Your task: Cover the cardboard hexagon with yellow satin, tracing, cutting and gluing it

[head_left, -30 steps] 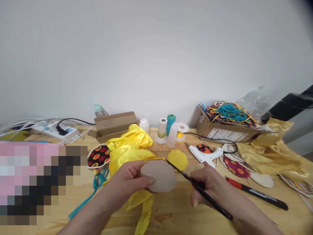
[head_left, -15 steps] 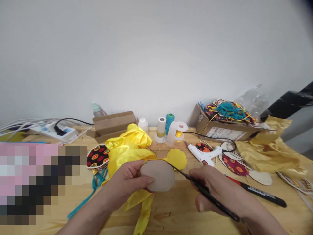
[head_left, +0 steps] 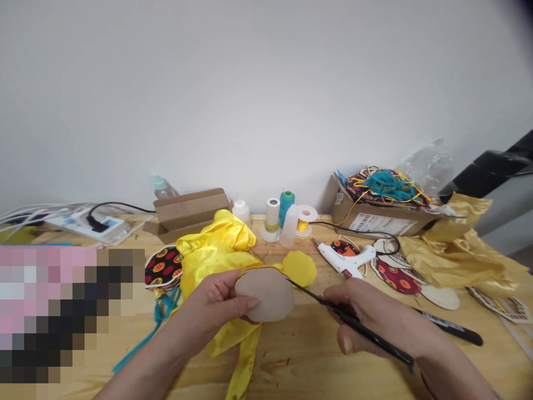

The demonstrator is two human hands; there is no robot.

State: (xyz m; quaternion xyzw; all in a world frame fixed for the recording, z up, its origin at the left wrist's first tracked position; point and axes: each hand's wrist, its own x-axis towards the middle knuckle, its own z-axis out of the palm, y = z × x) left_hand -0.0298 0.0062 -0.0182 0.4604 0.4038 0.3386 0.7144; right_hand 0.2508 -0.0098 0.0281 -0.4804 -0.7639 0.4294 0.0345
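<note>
My left hand pinches a flat, rounded grey-beige piece, thumb on its face and fingers behind. Yellow trim runs along its top edge to a yellow scalloped disc on the right. My right hand grips a long, slim black tool with a narrow pointed end. Its tip meets the piece's upper right edge; its exact kind I cannot make out. Shiny yellow fabric lies behind and below my left hand, with a strip hanging toward me.
A white glue gun and a black marker lie to the right. Thread spools stand by the wall. An open cardboard box is left; a filled box is right. Patterned pieces and gold fabric flank the work.
The whole view has shifted slightly. Both hands keep their grips, and the black tool's tip stays at the piece's upper right edge. My right forearm now covers the marker's red end.
</note>
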